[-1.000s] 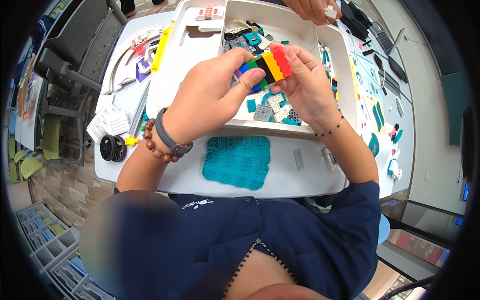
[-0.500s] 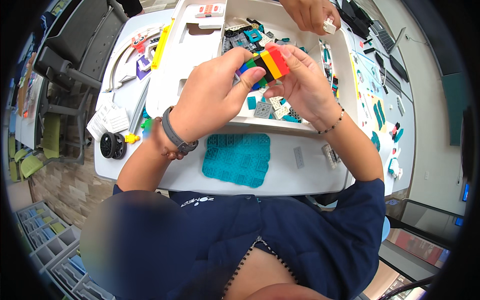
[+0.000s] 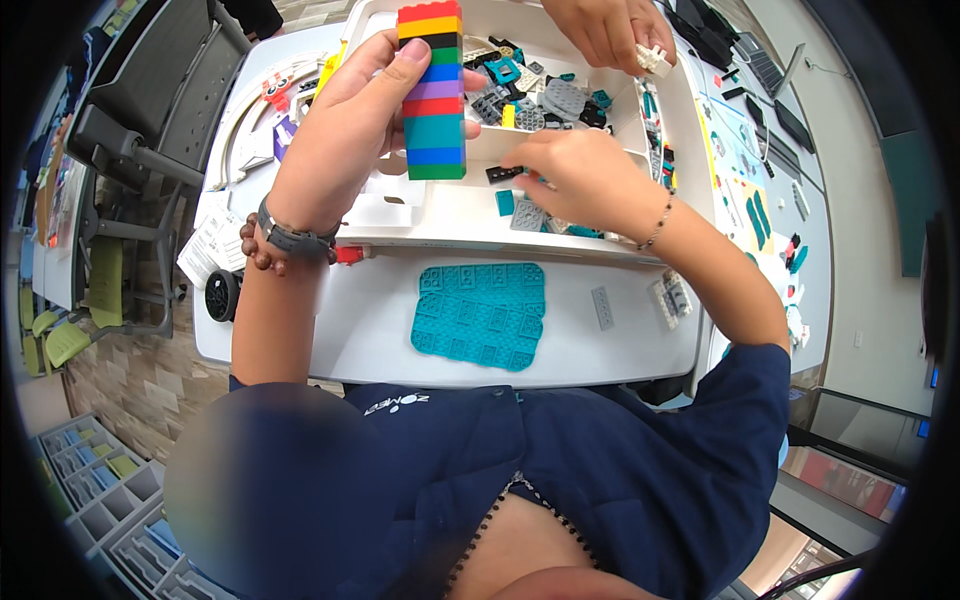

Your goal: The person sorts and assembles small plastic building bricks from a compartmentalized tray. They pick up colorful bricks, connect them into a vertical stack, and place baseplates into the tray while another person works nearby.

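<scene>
My left hand [image 3: 362, 115] is closed around a tall tower of coloured bricks [image 3: 436, 131], raised above the left part of the white box. Its layers run from red, yellow and black at the top through green, blue, purple and red to teal, blue and green. My right hand [image 3: 580, 175] is over the box's near compartment, fingers bent and apart. Its thumb and fingertips are at the end of a black brick [image 3: 504, 174]; I cannot tell whether they touch it. Beside that brick are a teal brick [image 3: 504, 203] and a grey studded piece [image 3: 527, 215].
The white box [image 3: 470, 237] holds loose pieces in its far compartment. Another person's hand [image 3: 603, 32] holds a white piece [image 3: 653, 60] over its far right corner. In front lie a teal sheet of studded pieces [image 3: 478, 316] and a grey plate [image 3: 601, 308]. A black wheel [image 3: 221, 293] stands left.
Both hands were on the brick tower. My left hand has lifted it up and left, turning it upright, while my right hand has let go and lowered toward the black brick.
</scene>
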A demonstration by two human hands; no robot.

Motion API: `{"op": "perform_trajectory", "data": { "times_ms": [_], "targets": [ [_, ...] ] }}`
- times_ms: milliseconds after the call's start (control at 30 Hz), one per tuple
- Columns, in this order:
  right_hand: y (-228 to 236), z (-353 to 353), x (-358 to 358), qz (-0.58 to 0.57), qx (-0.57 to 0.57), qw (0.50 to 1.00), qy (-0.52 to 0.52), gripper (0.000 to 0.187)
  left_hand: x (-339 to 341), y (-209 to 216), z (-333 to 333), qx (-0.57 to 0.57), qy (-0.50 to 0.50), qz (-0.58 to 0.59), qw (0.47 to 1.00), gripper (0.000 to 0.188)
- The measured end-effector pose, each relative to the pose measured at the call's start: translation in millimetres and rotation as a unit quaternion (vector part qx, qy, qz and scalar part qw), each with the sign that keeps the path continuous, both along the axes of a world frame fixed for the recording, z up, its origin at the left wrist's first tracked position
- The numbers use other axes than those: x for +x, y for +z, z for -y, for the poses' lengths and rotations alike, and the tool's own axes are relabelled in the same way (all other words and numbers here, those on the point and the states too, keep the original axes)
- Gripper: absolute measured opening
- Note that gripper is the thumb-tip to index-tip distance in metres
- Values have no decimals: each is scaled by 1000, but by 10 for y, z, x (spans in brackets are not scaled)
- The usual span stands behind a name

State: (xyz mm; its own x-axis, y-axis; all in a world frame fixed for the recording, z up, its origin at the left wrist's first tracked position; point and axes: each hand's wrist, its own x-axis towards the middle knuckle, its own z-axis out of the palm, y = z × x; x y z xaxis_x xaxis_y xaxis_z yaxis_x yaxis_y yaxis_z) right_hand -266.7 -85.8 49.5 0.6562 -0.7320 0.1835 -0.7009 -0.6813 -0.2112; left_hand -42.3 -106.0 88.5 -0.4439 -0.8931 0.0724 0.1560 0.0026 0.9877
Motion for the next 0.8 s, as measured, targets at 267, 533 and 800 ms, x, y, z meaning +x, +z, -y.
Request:
{"op": "perform_trajectory", "data": {
  "times_ms": [267, 533, 800],
  "targets": [
    [28, 84, 64, -57, 118, 991, -16, 21, -11, -59, 6, 78, 21, -42, 996, 38],
    [-56, 43, 14, -43, 171, 984, -20, 24, -136, -81, -20, 106, 34, -10, 994, 39],
    [336, -163, 9, 272, 186, 937, -118, 11, -196, -224, -32, 183, 3, -139, 973, 36]
  ]
}}
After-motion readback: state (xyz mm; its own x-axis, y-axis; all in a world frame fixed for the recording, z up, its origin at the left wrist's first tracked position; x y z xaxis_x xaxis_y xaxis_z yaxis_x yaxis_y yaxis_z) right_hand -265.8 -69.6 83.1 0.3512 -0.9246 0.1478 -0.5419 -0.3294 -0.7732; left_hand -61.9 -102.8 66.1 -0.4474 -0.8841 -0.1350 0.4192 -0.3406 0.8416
